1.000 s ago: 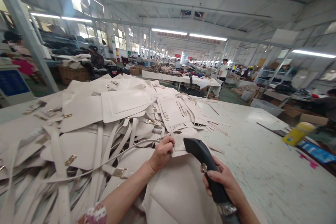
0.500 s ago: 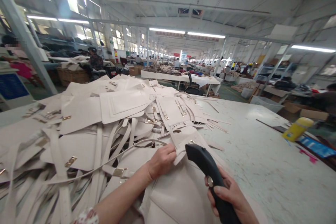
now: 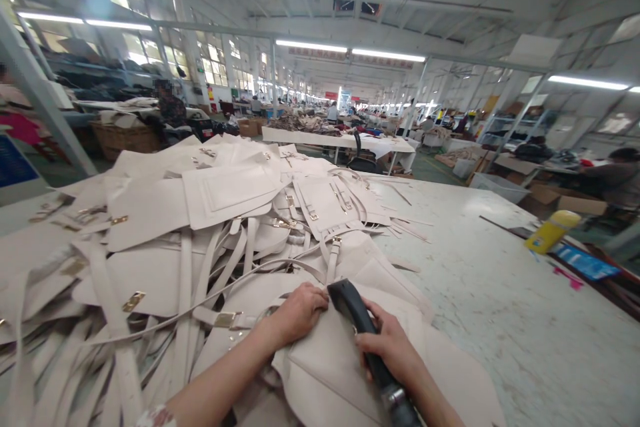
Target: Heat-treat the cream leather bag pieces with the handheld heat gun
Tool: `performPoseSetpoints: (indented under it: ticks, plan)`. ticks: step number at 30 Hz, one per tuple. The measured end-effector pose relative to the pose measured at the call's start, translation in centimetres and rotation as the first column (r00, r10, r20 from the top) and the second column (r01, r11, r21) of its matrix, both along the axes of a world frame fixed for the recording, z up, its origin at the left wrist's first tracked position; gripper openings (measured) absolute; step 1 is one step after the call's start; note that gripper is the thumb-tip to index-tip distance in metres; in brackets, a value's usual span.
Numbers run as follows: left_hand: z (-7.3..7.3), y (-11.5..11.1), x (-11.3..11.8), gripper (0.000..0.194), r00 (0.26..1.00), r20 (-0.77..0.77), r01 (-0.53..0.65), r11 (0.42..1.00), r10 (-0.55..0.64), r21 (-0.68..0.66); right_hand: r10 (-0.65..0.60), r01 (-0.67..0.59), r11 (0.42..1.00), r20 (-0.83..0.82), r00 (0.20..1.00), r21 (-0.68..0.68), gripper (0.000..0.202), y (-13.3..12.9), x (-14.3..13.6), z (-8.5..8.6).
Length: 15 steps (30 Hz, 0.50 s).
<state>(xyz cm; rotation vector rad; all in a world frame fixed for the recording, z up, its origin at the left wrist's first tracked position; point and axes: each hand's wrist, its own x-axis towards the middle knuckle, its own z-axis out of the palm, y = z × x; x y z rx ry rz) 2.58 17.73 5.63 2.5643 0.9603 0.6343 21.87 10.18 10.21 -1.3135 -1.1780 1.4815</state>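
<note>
My right hand [image 3: 393,347] is wrapped around a black handheld tool [image 3: 361,320] with a bent, blunt nose. The nose points away from me and meets the beige leather-like bag piece [image 3: 345,360] right beside my left fingertips. My left hand [image 3: 303,310] is closed at that piece's upper edge, with its fingertips curled and partly hidden. Just beyond both hands lies a narrow strap with a gold buckle [image 3: 335,247]. A large heap of beige bag pieces [image 3: 150,213], with straps and gold hardware, spreads to the left and behind.
A pale worktable [image 3: 475,267] with scattered scraps carries the heap. On its right are a yellow bottle [image 3: 553,232], a blue packet [image 3: 585,261] and a pink scrap [image 3: 569,277]. Open cardboard boxes [image 3: 565,200] stand past the right edge. Other people work farther back.
My right hand has brought the tool left, its nose now close against my left fingertips. The buckled strap now lies stretched out beyond the hands. The whole view has shifted slightly.
</note>
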Motion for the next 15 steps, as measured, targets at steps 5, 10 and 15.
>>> performPoseSetpoints:
  ticks: [5,10,15]
  plan:
    - [-0.2,0.0,-0.3,0.028,0.998,0.059,0.026,0.998,-0.023,-0.052,-0.093,0.09,0.994,0.055,0.994,0.062,0.079,0.5,1.3,0.5]
    - [-0.4,0.1,0.0,0.029,0.992,0.123,0.006,0.996,0.005,-0.092,0.122,-0.121,0.992,0.007,0.993,-0.043,0.071,0.1,1.2,-0.3]
    - [1.1,0.0,-0.4,0.028,0.975,0.21,-0.033,0.978,0.078,-0.208,-0.047,0.03,0.992,0.139,0.989,0.122,0.071,2.7,-1.1,-0.8]
